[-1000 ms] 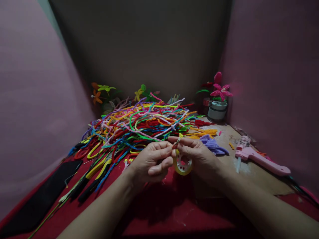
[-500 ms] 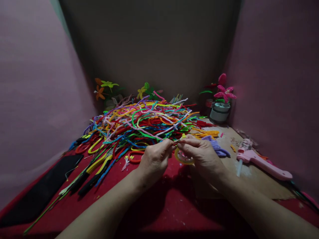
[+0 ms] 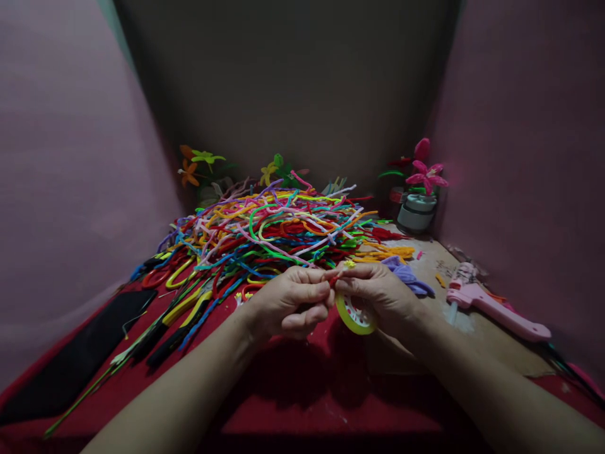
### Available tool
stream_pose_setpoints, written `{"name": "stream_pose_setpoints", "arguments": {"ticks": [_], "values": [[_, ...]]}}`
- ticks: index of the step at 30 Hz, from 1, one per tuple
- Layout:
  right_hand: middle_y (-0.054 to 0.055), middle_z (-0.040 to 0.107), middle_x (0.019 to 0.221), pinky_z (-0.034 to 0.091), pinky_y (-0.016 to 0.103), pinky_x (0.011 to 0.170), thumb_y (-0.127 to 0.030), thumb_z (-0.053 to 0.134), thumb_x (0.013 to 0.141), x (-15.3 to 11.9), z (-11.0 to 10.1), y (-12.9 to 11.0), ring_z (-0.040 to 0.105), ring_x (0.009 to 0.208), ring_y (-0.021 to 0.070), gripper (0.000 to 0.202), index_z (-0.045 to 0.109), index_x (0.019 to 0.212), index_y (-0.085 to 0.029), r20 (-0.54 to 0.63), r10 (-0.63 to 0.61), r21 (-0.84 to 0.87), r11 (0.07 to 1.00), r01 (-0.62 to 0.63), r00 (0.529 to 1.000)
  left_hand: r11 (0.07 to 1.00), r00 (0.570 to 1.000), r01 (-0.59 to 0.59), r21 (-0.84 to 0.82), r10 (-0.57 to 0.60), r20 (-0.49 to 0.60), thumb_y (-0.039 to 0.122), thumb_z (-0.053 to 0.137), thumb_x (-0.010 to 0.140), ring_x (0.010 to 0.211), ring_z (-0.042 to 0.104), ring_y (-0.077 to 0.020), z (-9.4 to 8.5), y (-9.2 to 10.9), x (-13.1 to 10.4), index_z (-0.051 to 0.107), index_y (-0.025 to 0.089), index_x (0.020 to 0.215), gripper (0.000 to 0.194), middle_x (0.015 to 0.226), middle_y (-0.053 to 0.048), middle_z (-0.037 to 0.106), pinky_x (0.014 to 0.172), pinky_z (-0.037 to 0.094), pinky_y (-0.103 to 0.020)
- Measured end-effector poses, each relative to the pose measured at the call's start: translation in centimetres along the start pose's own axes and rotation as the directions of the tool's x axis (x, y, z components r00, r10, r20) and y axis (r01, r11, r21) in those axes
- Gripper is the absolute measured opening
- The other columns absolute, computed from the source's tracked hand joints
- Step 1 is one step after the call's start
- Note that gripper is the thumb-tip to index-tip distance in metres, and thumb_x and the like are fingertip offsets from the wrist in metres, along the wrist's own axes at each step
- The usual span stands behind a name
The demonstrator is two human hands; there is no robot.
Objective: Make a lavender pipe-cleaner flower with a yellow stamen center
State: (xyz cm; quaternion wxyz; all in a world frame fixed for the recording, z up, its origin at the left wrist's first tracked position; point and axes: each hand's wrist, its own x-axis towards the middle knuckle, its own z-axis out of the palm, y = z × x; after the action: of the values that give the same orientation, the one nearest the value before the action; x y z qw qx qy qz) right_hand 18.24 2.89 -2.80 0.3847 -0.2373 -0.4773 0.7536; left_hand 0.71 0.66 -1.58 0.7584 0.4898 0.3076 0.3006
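Observation:
My left hand (image 3: 295, 301) and my right hand (image 3: 385, 291) meet fingertip to fingertip above the red cloth. Both are closed in a pinch on a small red fuzzy piece (image 3: 333, 280), mostly covered by the fingers. A bunch of yellow flower stamens (image 3: 349, 264) pokes up at my right fingertips. Just under my right hand is a yellow-rimmed tape roll (image 3: 358, 325) with a white core; whether the hand grips it, I cannot tell. Behind my hands rises a large heap of colourful pipe cleaners (image 3: 283, 221).
Left of my hands lie yellow-and-black pliers (image 3: 182, 309) and a flat black case (image 3: 75, 353). To the right, a pink glue gun (image 3: 501, 310) rests on a brown board (image 3: 477, 353), near purple fuzzy pieces (image 3: 406, 275). A pink flower (image 3: 428, 176) stands in a grey pot at the back.
My left hand has turned, its lower fingers curling into view. The tape roll sits lower and shows more of its face. The yellow stamens have dropped slightly.

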Motion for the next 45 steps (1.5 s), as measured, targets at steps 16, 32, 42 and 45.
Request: {"name": "stream_pose_setpoints", "arguments": {"ticks": [16, 32, 42, 45], "values": [[0.000, 0.060, 0.071, 0.034, 0.025, 0.057, -0.034, 0.069, 0.066, 0.2, 0.1, 0.3, 0.047, 0.060, 0.0092, 0.024, 0.070, 0.086, -0.020, -0.206, -0.156, -0.202, 0.973, 0.114, 0.966, 0.689, 0.798, -0.093, 0.719, 0.483, -0.360, 0.030, 0.045, 0.082, 0.033, 0.041, -0.0046, 2.3, -0.3, 0.8, 0.047, 0.017, 0.066, 0.021, 0.047, 0.007, 0.046, 0.034, 0.031, -0.016], [0.003, 0.064, 0.072, 0.037, 0.028, 0.063, -0.026, 0.069, 0.067, 0.1, -0.1, 0.4, 0.052, 0.065, 0.0129, 0.019, 0.071, 0.084, -0.019, -0.049, -0.117, -0.106, 0.988, 0.111, 0.992, 0.991, 1.000, -0.002, -0.136, 0.004, 0.019, 0.030, 0.048, 0.083, 0.021, 0.017, 0.0000, 0.4, 0.2, 0.1, 0.053, 0.013, 0.078, 0.019, 0.041, 0.007, 0.045, 0.023, 0.024, -0.013], [-0.001, 0.055, 0.063, 0.029, 0.024, 0.052, -0.028, 0.068, 0.067, 0.1, -0.1, 0.5, 0.041, 0.054, 0.0074, 0.013, 0.068, 0.069, -0.016, -0.170, -0.188, -0.227, 0.963, 0.147, 0.967, 0.762, 0.888, -0.101, 0.640, 0.359, -0.287, 0.034, 0.052, 0.079, 0.037, 0.047, -0.0068, 1.9, 0.9, 0.1, 0.054, 0.014, 0.066, 0.024, 0.048, 0.003, 0.052, 0.037, 0.035, -0.017], [-0.001, 0.056, 0.070, 0.030, 0.024, 0.055, -0.029, 0.068, 0.068, 0.1, 0.1, 0.5, 0.043, 0.060, 0.0087, 0.014, 0.070, 0.074, -0.017, -0.191, -0.219, -0.238, 0.956, 0.171, 0.957, 0.583, 0.774, -0.084, 0.808, 0.549, -0.315, 0.031, 0.053, 0.079, 0.042, 0.047, -0.0070, 2.2, 0.3, 0.5, 0.057, 0.015, 0.071, 0.018, 0.048, 0.004, 0.051, 0.043, 0.036, -0.018]]}}
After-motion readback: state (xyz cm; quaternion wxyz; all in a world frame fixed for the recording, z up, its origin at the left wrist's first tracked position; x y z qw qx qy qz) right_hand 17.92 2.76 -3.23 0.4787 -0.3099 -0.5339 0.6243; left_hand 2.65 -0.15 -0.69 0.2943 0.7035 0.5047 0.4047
